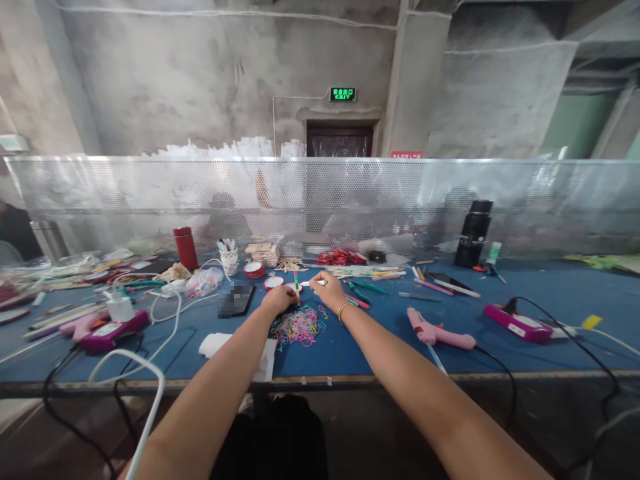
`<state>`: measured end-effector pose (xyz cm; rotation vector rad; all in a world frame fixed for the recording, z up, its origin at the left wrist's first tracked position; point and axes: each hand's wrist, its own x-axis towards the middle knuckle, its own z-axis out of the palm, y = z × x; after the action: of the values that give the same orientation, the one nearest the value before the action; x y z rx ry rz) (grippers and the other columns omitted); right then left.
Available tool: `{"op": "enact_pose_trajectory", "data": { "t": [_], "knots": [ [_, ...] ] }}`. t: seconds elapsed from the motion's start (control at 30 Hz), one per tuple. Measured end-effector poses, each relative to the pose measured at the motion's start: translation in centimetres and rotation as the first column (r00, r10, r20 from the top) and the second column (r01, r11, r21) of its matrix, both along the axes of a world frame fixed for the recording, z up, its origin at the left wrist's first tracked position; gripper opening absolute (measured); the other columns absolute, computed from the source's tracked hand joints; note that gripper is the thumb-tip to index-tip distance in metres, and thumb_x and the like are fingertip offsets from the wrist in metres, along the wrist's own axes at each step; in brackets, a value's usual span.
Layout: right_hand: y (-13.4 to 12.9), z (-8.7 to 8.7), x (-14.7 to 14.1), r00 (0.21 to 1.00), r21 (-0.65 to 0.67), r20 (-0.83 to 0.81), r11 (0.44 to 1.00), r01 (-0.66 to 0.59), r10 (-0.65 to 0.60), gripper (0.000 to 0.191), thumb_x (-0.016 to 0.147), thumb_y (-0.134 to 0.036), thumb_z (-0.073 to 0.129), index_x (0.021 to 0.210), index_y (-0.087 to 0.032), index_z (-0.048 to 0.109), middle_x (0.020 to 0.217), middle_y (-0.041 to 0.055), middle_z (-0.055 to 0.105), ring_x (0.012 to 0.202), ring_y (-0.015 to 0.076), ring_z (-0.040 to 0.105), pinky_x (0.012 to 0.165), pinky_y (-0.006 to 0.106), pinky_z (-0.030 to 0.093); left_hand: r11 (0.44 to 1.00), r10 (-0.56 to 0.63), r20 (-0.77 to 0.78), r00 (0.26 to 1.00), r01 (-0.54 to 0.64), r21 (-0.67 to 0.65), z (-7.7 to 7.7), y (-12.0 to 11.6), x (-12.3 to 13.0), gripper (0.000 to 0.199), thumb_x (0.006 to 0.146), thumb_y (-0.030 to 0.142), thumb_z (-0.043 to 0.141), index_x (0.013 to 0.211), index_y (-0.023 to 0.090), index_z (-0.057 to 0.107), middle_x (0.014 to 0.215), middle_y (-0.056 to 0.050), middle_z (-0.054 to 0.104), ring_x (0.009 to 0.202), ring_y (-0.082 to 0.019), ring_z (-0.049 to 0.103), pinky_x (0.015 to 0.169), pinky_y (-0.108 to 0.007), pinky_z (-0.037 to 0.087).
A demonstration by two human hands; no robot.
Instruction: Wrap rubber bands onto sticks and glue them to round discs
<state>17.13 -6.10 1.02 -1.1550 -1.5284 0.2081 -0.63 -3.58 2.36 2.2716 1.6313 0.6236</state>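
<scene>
Near the middle of the blue-topped table, my left hand [281,300] is closed around the lower end of a small upright stick [297,281] with green and red colour on it. My right hand [328,291] pinches a white marker pen [314,283], its tip pointing left and close to the stick; whether they touch I cannot tell. Just below both hands lies a loose pile of multicoloured small rubber-like loops [299,327]. Round red-rimmed discs [273,283] lie behind my left hand. Green-handled pliers [367,288] rest right of my right hand.
A pink glue gun [440,333] and a purple power strip [517,325] lie on the right, with cables trailing over the edge. A black bottle [473,233] and red flask [185,249] stand at the back before a perforated metal screen [350,193]. A phone [237,301] lies left.
</scene>
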Motion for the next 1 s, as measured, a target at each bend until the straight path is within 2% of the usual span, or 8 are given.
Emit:
{"op": "enact_pose_trajectory", "data": {
  "t": [0.17, 0.33, 0.5, 1.0],
  "knots": [
    [-0.13, 0.1, -0.12, 0.999, 0.002, 0.031, 0.999, -0.043, 0.043, 0.018, 0.072, -0.036, 0.052, 0.067, -0.021, 0.059, 0.072, -0.0003, 0.066, 0.073, 0.0165, 0.058, 0.07, 0.026, 0.041, 1.0, 0.019, 0.003, 1.0, -0.019, -0.019, 0.2, -0.21, 0.09, 0.024, 0.066, 0.039, 0.068, 0.081, 0.021, 0.072, 0.077, -0.001, 0.068, 0.071, -0.014, 0.059, 0.059, -0.021, 0.038],
    [-0.06, 0.1, -0.02, 1.0, -0.032, 0.009, 0.999, -0.018, 0.019, 0.015, 0.071, -0.034, 0.053, 0.066, -0.021, 0.059, 0.071, -0.0001, 0.066, 0.07, 0.0166, 0.057, 0.068, 0.026, 0.041, 1.0, 0.006, 0.001, 1.0, -0.006, -0.011, 0.22, -0.24, 0.08, 0.023, 0.067, 0.04, 0.067, 0.08, 0.022, 0.072, 0.075, -0.001, 0.068, 0.069, -0.014, 0.059, 0.059, -0.02, 0.038],
    [0.0, -0.02, -0.04, 0.998, -0.002, 0.023, 0.999, -0.051, 0.051, 0.015, 0.071, -0.034, 0.053, 0.065, -0.021, 0.059, 0.071, -0.0008, 0.066, 0.071, 0.0158, 0.057, 0.07, 0.025, 0.04, 1.0, 0.001, -0.016, 1.0, -0.001, -0.009, 0.16, -0.14, 0.04, 0.023, 0.068, 0.039, 0.066, 0.081, 0.022, 0.072, 0.075, -0.001, 0.068, 0.071, -0.015, 0.059, 0.058, -0.021, 0.038],
    [-0.05, 0.11, 0.08, 1.0, -0.052, 0.021, 0.999, -0.003, 0.004, 0.015, 0.07, -0.033, 0.053, 0.064, -0.021, 0.059, 0.07, -0.0003, 0.066, 0.07, 0.0163, 0.057, 0.067, 0.025, 0.04, 1.0, 0.002, -0.005, 1.0, -0.002, -0.013, 0.06, 0.0, -0.05, 0.021, 0.067, 0.038, 0.066, 0.08, 0.023, 0.072, 0.076, -0.001, 0.068, 0.071, -0.014, 0.059, 0.059, -0.021, 0.037]
  ]
}}
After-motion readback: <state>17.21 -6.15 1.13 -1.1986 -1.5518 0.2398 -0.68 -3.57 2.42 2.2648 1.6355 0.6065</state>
